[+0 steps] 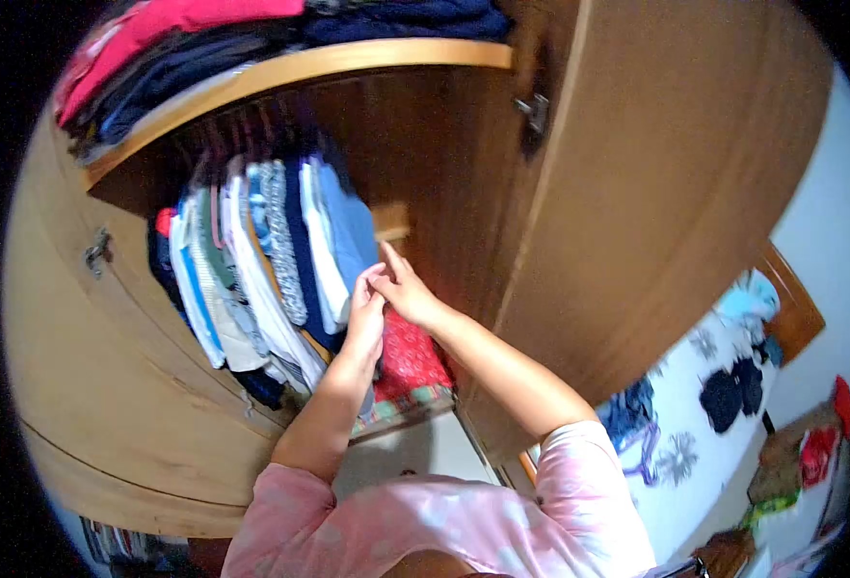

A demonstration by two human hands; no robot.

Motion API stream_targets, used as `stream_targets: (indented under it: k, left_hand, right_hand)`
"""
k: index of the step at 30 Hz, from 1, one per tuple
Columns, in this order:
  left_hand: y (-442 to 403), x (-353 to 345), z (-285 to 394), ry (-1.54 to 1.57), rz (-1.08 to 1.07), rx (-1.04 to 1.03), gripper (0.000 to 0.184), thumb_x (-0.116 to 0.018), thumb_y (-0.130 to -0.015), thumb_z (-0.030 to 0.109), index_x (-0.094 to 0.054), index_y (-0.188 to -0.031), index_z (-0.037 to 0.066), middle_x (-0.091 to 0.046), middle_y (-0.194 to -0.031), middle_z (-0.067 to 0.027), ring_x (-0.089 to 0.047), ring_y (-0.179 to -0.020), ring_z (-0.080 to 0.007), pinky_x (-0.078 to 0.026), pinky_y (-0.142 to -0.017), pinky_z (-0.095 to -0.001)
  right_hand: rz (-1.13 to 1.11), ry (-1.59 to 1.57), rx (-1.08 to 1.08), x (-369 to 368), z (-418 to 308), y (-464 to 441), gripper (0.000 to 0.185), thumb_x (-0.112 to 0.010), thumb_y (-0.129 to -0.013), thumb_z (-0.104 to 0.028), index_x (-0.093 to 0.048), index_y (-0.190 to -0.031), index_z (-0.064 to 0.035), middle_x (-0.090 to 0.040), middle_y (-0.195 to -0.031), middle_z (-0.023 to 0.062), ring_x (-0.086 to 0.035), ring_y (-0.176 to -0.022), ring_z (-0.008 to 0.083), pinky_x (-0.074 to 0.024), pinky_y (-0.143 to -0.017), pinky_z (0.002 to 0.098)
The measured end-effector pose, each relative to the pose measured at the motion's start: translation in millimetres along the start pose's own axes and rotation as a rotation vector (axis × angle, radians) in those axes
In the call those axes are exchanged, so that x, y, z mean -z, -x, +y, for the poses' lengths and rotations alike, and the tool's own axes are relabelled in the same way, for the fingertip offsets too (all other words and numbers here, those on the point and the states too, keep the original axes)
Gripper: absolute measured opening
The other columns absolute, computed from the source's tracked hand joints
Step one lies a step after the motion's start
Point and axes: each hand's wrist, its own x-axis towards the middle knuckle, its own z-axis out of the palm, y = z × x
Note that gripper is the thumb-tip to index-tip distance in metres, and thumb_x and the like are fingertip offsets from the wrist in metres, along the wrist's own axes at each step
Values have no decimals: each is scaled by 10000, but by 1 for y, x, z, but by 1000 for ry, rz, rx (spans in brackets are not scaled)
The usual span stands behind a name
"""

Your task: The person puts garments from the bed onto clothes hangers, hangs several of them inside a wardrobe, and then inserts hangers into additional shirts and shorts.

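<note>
Left hand (365,308): fingers bent, meeting right hand (408,294), whose fingers are part-extended; any pinch unclear | Blue garment (350,226): hangs near right end of clothes row (288,260), just beyond hands, long axis downward | Nearer: left hand

The hanging clothes (242,270) form a close row, side by side, in white, green, navy and patterned cloth. At the right end hangs a plain blue garment (351,226), its long side visible, just beside a white one (319,260). Below this end lies a red patterned cloth (411,356), slightly wrinkled.
</note>
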Motion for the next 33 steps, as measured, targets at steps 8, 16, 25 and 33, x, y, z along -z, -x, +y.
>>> stream_targets:
  k: [8, 16, 25, 33]
  left_hand:
    - [141, -88, -71, -14, -321, 283, 139, -430, -926, 89, -509, -1032, 48, -574, -973, -38, -541, -919, -120, -442, -814, -254]
    - [311, -183, -136, -181, -827, 696, 208, -504, -867, 104, -533, -1062, 36, -595, -931, -43, -565, -860, -123, -441, -793, -246]
    - [405, -267, -215, -364, -1146, 969, 192, -507, -906, 167, -562, -1067, 77, -607, -918, -10, -548, -788, -76, -422, -674, -200]
    - [396, -324, -306, -501, -1108, 1018, 173, -564, -870, 196, -584, -1012, 99, -613, -920, 6, -549, -785, -75, -417, -683, -213]
  right_hand:
    - [153, -146, -239, 69, -18, 234, 620, -547, -892, -318, -303, -1396, -52, -377, -1337, 192, -360, -1256, 261, -289, -1040, 333]
    - [506, -220, -431, 118, 17, 479, 630, -620, -840, -231, -341, -1372, -43, -443, -1262, 189, -485, -1110, 260, -392, -944, 325]
    - [1042, -199, -763, 191, 11, 665, 705, -568, -598, 158, -548, -1240, -134, -514, -1111, 55, -471, -963, 155, -473, -761, 257]
    - [1379, -575, -911, 241, 55, 729, 686, -499, -576, 204, -592, -1173, -120, -455, -845, 12, -416, -699, 73, -418, -566, 185]
